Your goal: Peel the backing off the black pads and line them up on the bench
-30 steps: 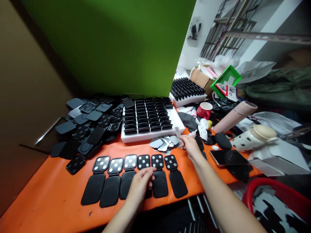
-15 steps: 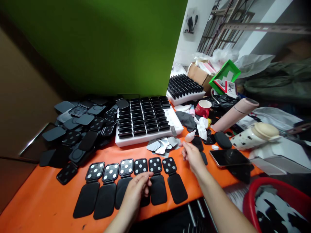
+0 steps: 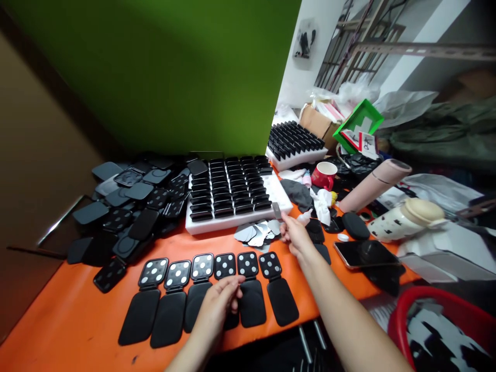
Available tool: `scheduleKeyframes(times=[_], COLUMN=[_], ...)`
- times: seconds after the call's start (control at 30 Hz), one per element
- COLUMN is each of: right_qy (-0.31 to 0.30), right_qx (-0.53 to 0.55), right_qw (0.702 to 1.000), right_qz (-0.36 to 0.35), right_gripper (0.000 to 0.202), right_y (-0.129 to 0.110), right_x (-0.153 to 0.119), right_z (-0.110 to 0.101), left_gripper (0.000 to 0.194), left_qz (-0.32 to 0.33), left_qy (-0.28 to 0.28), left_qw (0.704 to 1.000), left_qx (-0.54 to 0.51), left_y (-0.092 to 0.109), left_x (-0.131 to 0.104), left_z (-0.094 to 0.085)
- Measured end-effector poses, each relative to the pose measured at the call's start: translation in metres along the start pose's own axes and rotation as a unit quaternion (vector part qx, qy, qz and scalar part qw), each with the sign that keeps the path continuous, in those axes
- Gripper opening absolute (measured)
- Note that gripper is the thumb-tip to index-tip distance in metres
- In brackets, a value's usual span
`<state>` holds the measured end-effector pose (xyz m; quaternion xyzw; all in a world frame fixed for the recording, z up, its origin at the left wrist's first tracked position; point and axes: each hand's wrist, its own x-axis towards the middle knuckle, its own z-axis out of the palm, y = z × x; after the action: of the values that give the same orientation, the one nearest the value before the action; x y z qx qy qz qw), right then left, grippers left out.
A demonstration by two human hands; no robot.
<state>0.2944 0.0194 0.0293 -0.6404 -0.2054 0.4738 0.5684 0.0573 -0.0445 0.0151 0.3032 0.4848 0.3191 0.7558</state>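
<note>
Several open black compact cases [image 3: 209, 289] lie in a row on the orange table [image 3: 77, 320], their upper halves dotted with white glue spots. My left hand [image 3: 220, 305] rests on the fourth case [image 3: 227, 268], fingers curled on its lower half. My right hand [image 3: 296, 237] is beside a small heap of silver mirror pieces [image 3: 259, 232], pinching one mirror piece [image 3: 276, 210] in its fingertips above the heap.
A white foam tray [image 3: 232, 194] of black cases stands behind the row, a second one [image 3: 294, 142] farther back. A loose pile of black cases [image 3: 127, 206] lies left. A red mug [image 3: 324, 175], phone [image 3: 358, 253], pink roll [image 3: 374, 184] and red basket [image 3: 445, 325] crowd the right.
My right hand has moved from the table back up to the mirror heap and lifted a mirror piece. My left hand stays on the fourth case.
</note>
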Motion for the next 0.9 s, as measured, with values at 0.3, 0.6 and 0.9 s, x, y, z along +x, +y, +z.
scheduleKeyframes(times=[0.3,0.6,0.9], right_qy=[-0.115,-0.111,-0.132], right_qx=[-0.036,-0.372,-0.535], right_qw=[0.992,0.857,0.685], right_qz=[0.024,-0.339,-0.477], right_gripper=[0.026,0.024,0.032], right_y=[0.034,0.049,0.055], right_x=[-0.104,-0.152,-0.159], right_z=[0.028,0.012,0.015], left_gripper=[0.036,0.024,0.020], left_qz=[-0.009,-0.047,-0.031], left_qy=[-0.050,-0.035,-0.054], left_qw=[0.992,0.991,0.990], left_qx=[-0.115,-0.122,-0.129], left_y=[0.018,0.025,0.019], left_x=[-0.008,-0.015,-0.021], left_z=[0.015,0.017,0.017])
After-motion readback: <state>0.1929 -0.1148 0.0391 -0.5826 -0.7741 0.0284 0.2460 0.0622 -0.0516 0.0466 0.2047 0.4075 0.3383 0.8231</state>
